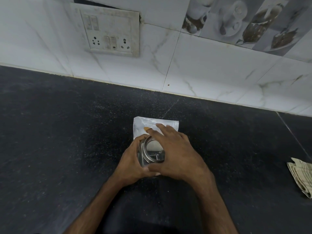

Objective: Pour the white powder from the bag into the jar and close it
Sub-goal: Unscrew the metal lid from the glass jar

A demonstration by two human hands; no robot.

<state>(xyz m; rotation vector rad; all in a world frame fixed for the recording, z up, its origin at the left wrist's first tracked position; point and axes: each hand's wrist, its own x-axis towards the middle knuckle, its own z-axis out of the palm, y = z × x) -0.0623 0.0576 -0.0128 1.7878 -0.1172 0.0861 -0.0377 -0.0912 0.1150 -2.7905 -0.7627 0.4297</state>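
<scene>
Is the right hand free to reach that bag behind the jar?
Probably yes, though not at once. The right hand is clasped over the jar's lid, with the left hand gripping its side. The bag lies just beyond its fingertips on the counter, nothing between them.

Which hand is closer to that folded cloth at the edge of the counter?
Right. The right hand rests over the steel jar on the side toward the folded cloth, though well apart from it. The left hand grips the jar's far side.
</scene>
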